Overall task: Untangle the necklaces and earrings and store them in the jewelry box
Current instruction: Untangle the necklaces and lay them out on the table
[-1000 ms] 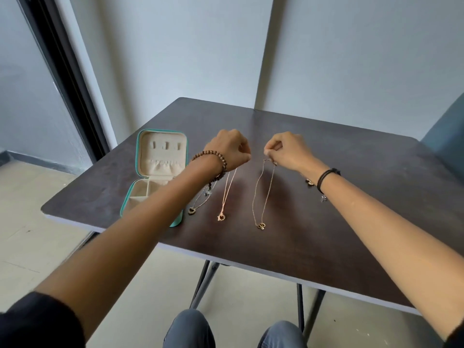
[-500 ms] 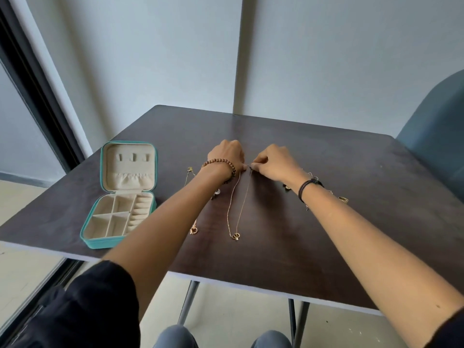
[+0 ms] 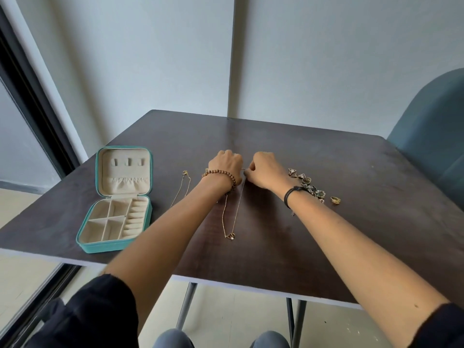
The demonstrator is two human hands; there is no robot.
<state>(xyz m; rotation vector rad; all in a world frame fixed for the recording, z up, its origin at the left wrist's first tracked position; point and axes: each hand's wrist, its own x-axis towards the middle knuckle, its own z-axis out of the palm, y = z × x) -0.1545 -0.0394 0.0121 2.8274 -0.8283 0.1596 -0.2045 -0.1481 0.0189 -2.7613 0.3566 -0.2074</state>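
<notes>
Left hand and right hand meet at thin gold pendant necklace.
Right fingers pinch its chain; left fingers curl, grip hidden.

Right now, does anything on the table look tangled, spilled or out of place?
Only the earrings, heaped in a jumble right of the right hand, not yet in the open jewelry box. The pendant necklace lies straight below both hands; a second necklace lies left of the left hand. Nothing looks damaged.
</notes>
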